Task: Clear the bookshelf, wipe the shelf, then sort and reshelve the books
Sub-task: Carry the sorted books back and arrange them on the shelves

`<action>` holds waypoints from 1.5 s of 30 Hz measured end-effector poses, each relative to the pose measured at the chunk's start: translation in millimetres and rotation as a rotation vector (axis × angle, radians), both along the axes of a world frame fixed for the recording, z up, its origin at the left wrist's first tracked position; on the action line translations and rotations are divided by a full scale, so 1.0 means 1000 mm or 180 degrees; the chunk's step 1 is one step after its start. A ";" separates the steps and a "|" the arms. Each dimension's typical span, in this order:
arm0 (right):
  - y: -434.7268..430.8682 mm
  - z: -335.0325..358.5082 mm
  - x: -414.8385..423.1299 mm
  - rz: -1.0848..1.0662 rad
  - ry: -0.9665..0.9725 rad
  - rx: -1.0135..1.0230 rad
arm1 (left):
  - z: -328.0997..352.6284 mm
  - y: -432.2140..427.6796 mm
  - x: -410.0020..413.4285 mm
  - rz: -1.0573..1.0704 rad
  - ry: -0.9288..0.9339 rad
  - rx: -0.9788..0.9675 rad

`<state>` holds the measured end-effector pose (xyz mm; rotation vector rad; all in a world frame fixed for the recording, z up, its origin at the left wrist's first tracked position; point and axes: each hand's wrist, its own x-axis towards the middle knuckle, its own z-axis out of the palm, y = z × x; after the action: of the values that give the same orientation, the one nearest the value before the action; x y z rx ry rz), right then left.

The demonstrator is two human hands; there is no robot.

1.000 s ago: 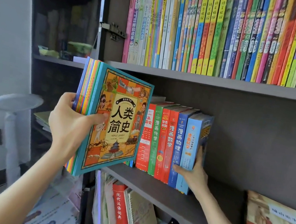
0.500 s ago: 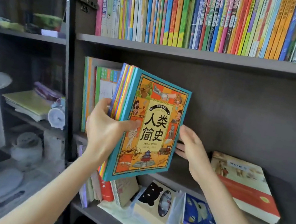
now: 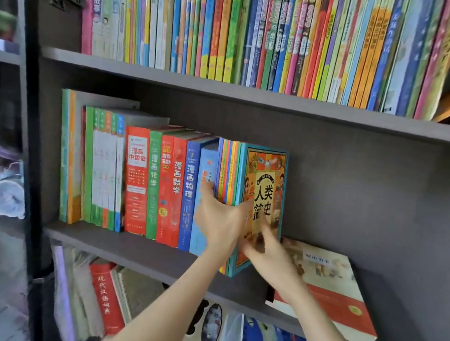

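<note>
Head view, single frame, some motion blur at the hands.

- Middle shelf [image 3: 123, 245]: row of upright books [image 3: 139, 180] runs from the left wall toward the centre. The spines are green, white, red and blue.
- The right end of the row is a bundle of thin books [image 3: 228, 171] with a teal-covered book [image 3: 267, 183] outermost, its front cover facing right. The bundle is upright on the middle shelf, pressed against a light-blue book [image 3: 207, 164], and sticks out slightly forward of the neighbouring spines.
- Left hand [image 3: 219, 224]: grip spread. The forefinger reaches up onto the light-blue spine, the thumb lies on the teal cover, and the palm is against the bundle's spines.
- Right hand [image 3: 269, 254]: blurred. The fingers look straight and lie flat on the lower teal cover. The grip is not curled round anything.
- Right of the bundle, just beside it, a large flat book [image 3: 344, 301] lies on the same shelf, overhanging the front edge.
- Upper shelf: a tight row of thin colourful books [image 3: 269, 30].
- Lower shelf: a red book [image 3: 106, 296] leans among others.
- Left compartment: a white clock [image 3: 9, 196].
</note>
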<state>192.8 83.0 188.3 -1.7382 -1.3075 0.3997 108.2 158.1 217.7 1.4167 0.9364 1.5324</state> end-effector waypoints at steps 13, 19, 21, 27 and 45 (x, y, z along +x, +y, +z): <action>0.076 -0.068 0.020 0.0305 -0.0194 0.0088 | -0.034 0.049 -0.028 0.0267 0.3292 0.1620; 0.089 -0.072 0.033 0.0566 -0.0032 0.0165 | -0.033 0.093 -0.041 -0.0979 0.3066 0.1312; 0.089 -0.073 0.032 0.0640 -0.0027 0.0156 | -0.031 0.094 -0.044 -0.0974 0.3135 0.1471; 0.062 -0.048 0.019 0.0367 -0.0189 -0.0260 | -0.029 0.073 -0.051 -0.0448 0.3509 0.1468; -0.081 -0.057 0.103 -0.3368 -0.0949 -0.1670 | -0.056 -0.032 0.097 -0.2357 0.1746 -0.1601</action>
<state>296.1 1.5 131.2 -2.7154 -0.2997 -0.1638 205.0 126.2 161.3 1.5681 0.8722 0.3326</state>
